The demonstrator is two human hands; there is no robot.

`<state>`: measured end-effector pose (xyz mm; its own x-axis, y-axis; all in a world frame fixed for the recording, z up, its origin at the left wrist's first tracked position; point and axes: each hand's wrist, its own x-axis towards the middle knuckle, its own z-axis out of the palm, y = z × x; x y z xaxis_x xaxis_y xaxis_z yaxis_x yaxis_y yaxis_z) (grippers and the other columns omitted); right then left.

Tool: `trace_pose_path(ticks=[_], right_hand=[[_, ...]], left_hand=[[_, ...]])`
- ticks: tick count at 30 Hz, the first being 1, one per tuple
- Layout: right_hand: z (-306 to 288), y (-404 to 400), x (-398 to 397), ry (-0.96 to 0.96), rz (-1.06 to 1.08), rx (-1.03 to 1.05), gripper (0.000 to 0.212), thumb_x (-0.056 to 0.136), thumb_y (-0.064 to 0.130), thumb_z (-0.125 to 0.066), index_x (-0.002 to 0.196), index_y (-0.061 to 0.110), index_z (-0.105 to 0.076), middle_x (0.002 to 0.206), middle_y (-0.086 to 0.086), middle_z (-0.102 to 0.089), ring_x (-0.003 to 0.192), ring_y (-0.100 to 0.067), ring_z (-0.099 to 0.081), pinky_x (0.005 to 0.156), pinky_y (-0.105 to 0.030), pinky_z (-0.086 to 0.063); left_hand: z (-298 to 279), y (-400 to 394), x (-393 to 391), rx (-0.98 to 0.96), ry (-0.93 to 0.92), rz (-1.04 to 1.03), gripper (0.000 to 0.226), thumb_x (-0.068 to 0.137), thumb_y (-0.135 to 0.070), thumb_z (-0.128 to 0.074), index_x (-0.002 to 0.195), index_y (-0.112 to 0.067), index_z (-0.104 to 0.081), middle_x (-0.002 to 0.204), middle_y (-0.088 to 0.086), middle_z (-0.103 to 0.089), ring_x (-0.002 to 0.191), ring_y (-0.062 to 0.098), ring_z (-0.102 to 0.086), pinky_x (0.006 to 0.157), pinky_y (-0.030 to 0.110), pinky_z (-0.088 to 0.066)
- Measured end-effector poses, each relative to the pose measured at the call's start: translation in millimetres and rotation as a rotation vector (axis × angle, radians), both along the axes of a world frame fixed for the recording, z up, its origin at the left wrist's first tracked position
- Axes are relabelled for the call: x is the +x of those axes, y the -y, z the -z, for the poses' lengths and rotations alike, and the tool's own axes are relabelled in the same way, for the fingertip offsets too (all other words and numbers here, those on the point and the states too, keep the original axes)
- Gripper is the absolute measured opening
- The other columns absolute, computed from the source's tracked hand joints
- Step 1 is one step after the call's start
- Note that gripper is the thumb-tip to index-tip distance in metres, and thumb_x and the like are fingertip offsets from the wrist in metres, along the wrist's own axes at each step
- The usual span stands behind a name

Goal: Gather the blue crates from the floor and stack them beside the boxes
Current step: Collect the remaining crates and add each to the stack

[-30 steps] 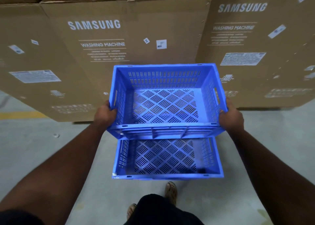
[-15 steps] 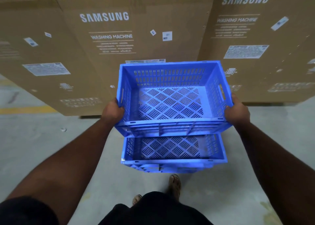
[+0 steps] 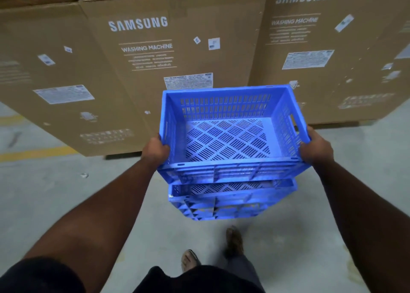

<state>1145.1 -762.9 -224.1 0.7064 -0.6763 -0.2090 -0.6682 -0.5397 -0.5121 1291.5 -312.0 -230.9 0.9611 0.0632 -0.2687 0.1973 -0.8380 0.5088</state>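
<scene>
Upper crate (image 3: 230,135) is held clear of the floor, carried level with its open top up. The left hand (image 3: 155,147) is clenched on the near left corner of its rim; the right hand (image 3: 316,147) is clenched on the near right corner, just below the handle slot in that side wall. Both grips appear firm and evenly spaced, one on each short side, so neither hand is nearer the target than the other.

Lower crate (image 3: 230,200) sits on the floor (image 3: 66,204), directly beneath both hands and slightly toward the person. Only its near rim, a strip of its slotted base and its front wall show; the rest is hidden by the held crate.

Governing relation: the held crate's long axis runs left to right between the hands, and the lower crate's long axis runs the same way. The two are parallel but not square over one another. The held crate overhangs away from the person, toward the cardboard boxes (image 3: 155,70), and shows a gap above the lower rim.

Judgement: the crate has yet to be seated. The coming move calls for drawing both hands back toward the body until the rims line up, then lowering evenly. An uneven drop could catch one corner on the lower rim.

The boxes stand just beyond the hands, close behind both crates.
</scene>
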Motion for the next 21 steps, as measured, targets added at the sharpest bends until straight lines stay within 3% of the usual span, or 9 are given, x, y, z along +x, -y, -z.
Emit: trace_pose_path(ticks=[5, 12, 21], right_hand=[[3.1, -2.5, -26.4, 0.005, -0.016, 0.008, 0.069, 0.077, 0.026, -0.05, 0.145, 0.04, -0.046, 0.112, -0.023, -0.069, 0.104, -0.046, -0.064, 0.089, -0.042, -0.05], [0.4, 2.4, -41.1, -0.015, -0.115, -0.012, 0.067, 0.089, 0.017, -0.055, 0.15, 0.039, -0.042, 0.118, -0.026, -0.068, 0.108, -0.048, -0.064, 0.092, -0.044, -0.051], [4.1, 10.5, -51.9, -0.054, -0.153, -0.038, 0.065, 0.087, 0.017, -0.055, 0.149, 0.034, -0.044, 0.114, -0.025, -0.069, 0.105, -0.046, -0.064, 0.087, -0.042, -0.05]], left_hand=[[-4.3, -3.8, -27.5, 0.001, -0.003, -0.021, 0.035, 0.09, -0.017, -0.057, 0.122, -0.005, -0.059, 0.114, 0.027, -0.067, 0.106, 0.044, -0.065, 0.089, 0.044, -0.052], [-9.7, -8.7, -62.0, 0.02, -0.006, -0.065, 0.032, 0.088, -0.019, -0.06, 0.118, -0.006, -0.061, 0.11, 0.027, -0.069, 0.102, 0.043, -0.067, 0.083, 0.042, -0.052], [-12.3, -7.6, -78.2, 0.019, -0.024, -0.11, 0.038, 0.08, -0.027, -0.062, 0.112, -0.007, -0.064, 0.109, 0.025, -0.069, 0.102, 0.042, -0.067, 0.087, 0.045, -0.054]])
